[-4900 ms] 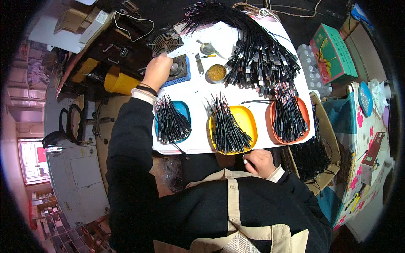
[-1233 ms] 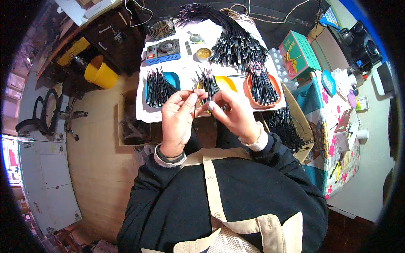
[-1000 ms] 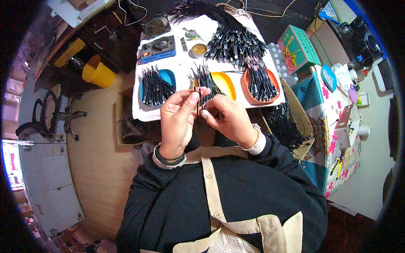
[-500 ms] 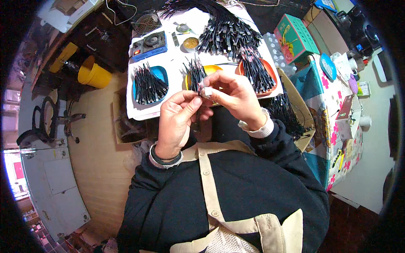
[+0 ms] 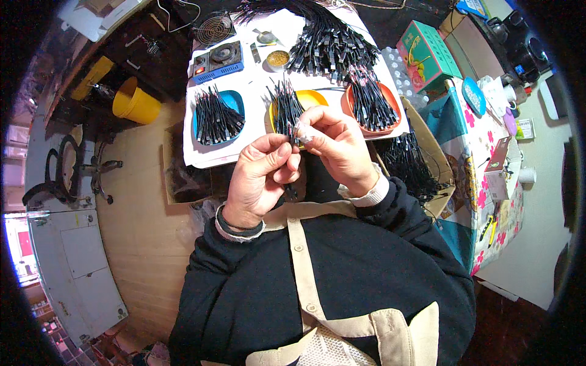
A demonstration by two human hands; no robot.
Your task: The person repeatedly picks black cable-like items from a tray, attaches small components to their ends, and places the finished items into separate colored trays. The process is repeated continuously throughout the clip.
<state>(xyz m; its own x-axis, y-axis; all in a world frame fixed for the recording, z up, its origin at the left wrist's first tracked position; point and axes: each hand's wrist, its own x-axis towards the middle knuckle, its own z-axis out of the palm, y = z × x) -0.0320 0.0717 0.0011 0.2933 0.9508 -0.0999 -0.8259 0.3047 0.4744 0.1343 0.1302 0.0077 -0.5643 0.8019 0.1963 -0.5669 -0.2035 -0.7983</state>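
Both my hands meet in front of the yellow tray [image 5: 314, 97], at the near edge of the white-covered table [image 5: 256, 91]. My left hand [image 5: 257, 174] pinches a thin black cable [image 5: 293, 140] between thumb and fingers. From the other side, my right hand [image 5: 342, 146] closes its thumb and forefinger on the same cable's end; something whitish covers its fingertips. The fingers hide most of that end. Black cables [image 5: 284, 108] fill the yellow tray's left side. More lie in the blue tray [image 5: 235, 100] at left and the orange tray [image 5: 391, 100] at right.
A large heap of black cables [image 5: 332, 52] covers the table's back right. Behind the blue tray stand a small blue heater [image 5: 218, 60], a tin of amber stuff [image 5: 278, 59] and a round fan grille [image 5: 215, 30]. An open carton of cables [image 5: 430, 161] sits at right.
My right hand's fingers have lowered slightly and closed in nearer to the left hand's fingertips. My left hand stays almost in place, still pinching the cable.
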